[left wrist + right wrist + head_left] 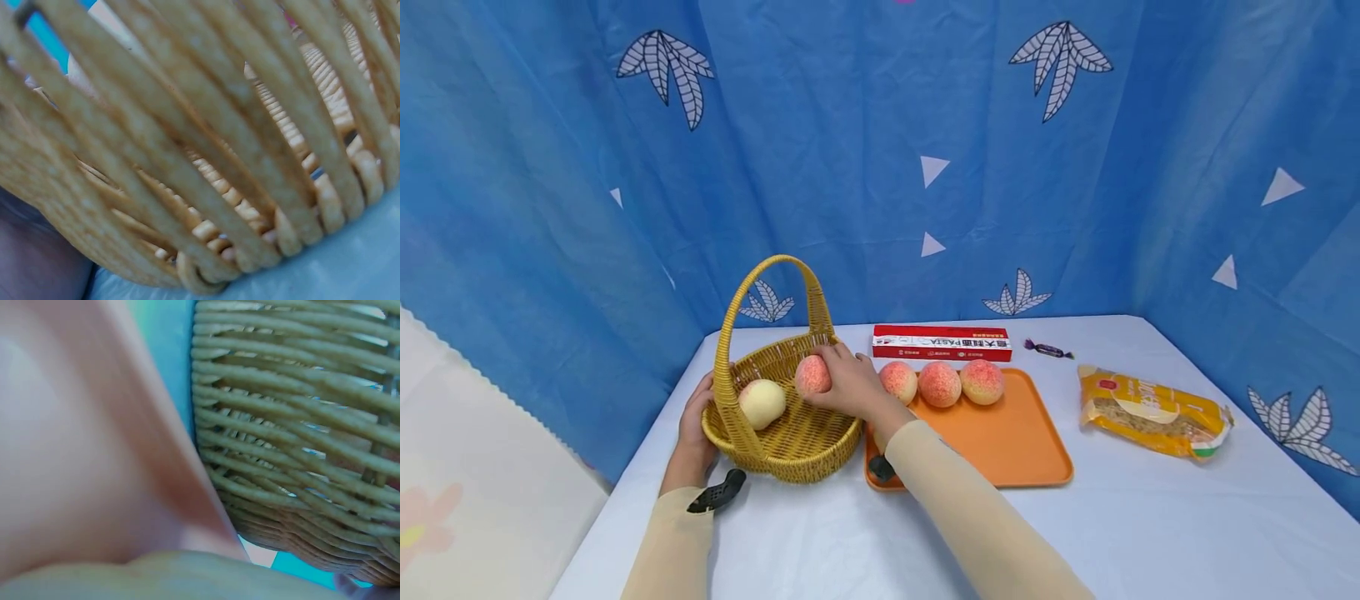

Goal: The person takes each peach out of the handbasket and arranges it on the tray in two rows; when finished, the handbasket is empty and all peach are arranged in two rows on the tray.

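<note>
A yellow wicker basket (805, 462) with a tall handle stands on the white table, a pale peach (762, 403) lying inside at its left. My right hand (853, 385) pinches a pink peach (813, 376) over the basket's interior. At the basket's left side my left hand (697, 423) grips the rim, its fingers partly hidden behind the wicker. Woven strands of the basket (206, 144) fill the left wrist view. The basket's outer wall (294, 419) shows close up at the right of the right wrist view.
Right of the basket is an orange tray (1000, 450) with several peaches (940, 384) along its back edge. Behind it lies a red pasta box (942, 342). A purple-wrapped candy (1049, 349) and a yellow food bag (1153, 412) lie farther right. Blue curtains (865, 167) enclose the table.
</note>
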The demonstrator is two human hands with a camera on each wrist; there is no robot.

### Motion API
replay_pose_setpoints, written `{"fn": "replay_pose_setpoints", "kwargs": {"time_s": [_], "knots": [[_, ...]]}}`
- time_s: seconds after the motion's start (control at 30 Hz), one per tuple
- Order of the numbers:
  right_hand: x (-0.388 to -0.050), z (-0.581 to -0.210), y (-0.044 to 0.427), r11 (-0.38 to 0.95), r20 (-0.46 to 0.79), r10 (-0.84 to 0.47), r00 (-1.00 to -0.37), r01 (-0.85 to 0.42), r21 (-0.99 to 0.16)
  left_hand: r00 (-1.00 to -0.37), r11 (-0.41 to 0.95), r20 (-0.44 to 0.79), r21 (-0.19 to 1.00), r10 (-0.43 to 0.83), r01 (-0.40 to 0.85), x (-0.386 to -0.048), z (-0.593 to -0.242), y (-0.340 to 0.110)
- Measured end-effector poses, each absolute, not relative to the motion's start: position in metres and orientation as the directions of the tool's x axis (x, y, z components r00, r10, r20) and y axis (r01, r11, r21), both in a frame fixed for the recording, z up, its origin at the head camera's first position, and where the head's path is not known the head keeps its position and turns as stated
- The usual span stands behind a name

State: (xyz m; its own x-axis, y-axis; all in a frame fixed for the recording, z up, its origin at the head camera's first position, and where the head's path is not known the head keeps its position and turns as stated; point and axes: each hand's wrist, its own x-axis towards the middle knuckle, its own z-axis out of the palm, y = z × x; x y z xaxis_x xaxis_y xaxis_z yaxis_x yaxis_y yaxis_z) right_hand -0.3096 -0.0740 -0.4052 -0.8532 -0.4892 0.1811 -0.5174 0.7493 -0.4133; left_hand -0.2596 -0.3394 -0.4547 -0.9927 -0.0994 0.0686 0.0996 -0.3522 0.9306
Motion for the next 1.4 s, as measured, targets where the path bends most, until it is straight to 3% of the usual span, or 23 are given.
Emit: {"fn": "replay_pose_setpoints", "kwargs": {"time_s": [0.67, 0.9, 1.13, 1.4], "knots": [[-0.279, -0.387, -0.038, 0.482, 0.244, -0.445, -0.862, -0.460, -0.745, -0.990, -0.327, 0.096, 0.937, -0.101, 0.124, -0.262, -0.460, -0.342], [-0.266, -0.383, -0.018, 0.404, 0.295, -0.450, -0.843, -0.487, -0.774, -0.990, -0.321, 0.103, 0.938, -0.093, 0.128, -0.262, -0.460, -0.342], [-0.252, -0.387, 0.008, 0.302, 0.283, -0.409, -0.868, -0.421, -0.855, -0.991, -0.322, 0.102, 0.938, -0.089, 0.125, -0.262, -0.457, -0.340], [-0.246, -0.400, 0.041, 0.303, 0.311, -0.361, -0.879, -0.426, -0.852, -0.991, -0.313, 0.094, 0.942, -0.096, 0.120, -0.262, -0.459, -0.341]]}}
